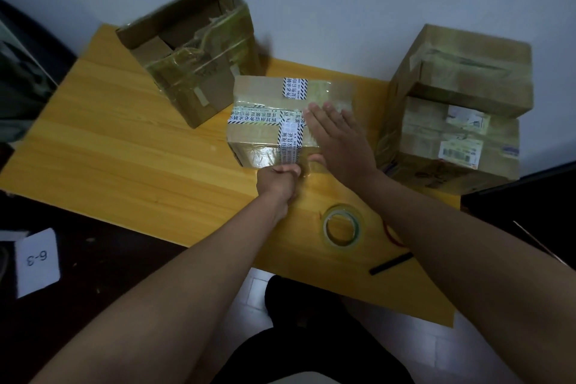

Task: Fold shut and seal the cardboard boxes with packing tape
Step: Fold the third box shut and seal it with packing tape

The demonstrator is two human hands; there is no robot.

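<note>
Right hand (338, 137) lies flat on top of the small brown cardboard box with printed white tape (280, 121), fingers straight and spread a little. It looks like it is pressing the top down so the box does not slide and the flaps stay shut. Left hand (279, 179) is curled into a fist at the near side of the box, low by the yellow wooden bench (140, 150). Its fingers are closed tight right where the white tape strip comes down the front, so I think it pinches or rubs down a tape end, but I cannot see the tape inside the fist.

This box sits in the middle of the bench, closed. A clear roll of packing tape (342, 225) lies flat on the bench near the person, between the two arms, put down within easy reach. A thin black stick (391, 263) lies just past it.

A big open brown cardboard box (193, 50) stands at the far left with its flaps up; it looks not yet sealed. Two taped brown boxes stacked on the right (458, 103) seem done and set out of the way.
</note>
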